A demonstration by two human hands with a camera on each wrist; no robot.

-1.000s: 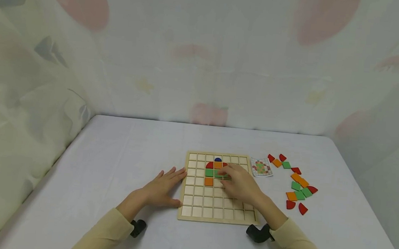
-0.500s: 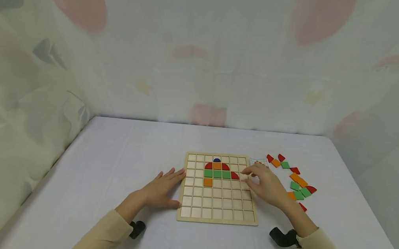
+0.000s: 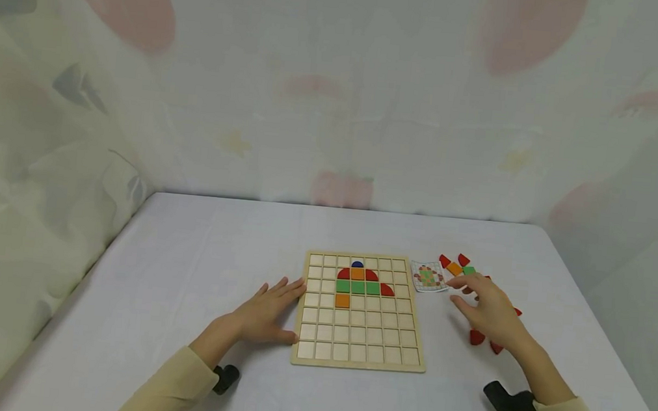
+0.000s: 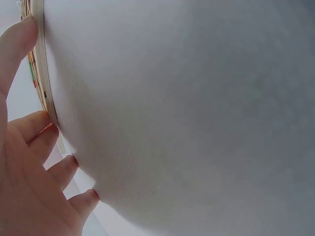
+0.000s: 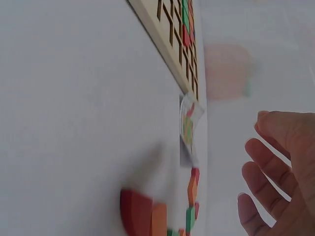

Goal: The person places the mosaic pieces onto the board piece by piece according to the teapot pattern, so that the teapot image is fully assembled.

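A square wooden grid board (image 3: 318, 332) lies on the white table. In its upper cells sit a blue piece (image 3: 358, 264), red quarter-round pieces (image 3: 387, 290), a row of green squares (image 3: 358, 287) and orange squares (image 3: 342, 301). My left hand (image 3: 266, 314) rests at the board's left edge, fingers spread; in the left wrist view the thumb and fingertips touch the rim (image 4: 42, 64). Off the board's right side, my right hand (image 3: 490, 311) hovers over the loose pieces, fingers loosely bent and holding nothing. It hides several of them.
A small printed pattern card (image 3: 428, 277) lies against the board's upper right edge. Loose red (image 3: 477, 337), orange (image 3: 454, 269) and green pieces (image 3: 469, 270) are scattered right of it. Patterned cloth (image 3: 350, 103) hangs behind and beside the table.
My right hand has moved right, from over the board to the loose pieces. A red quarter-round piece now shows at the right end below the green row. My left hand stays put.
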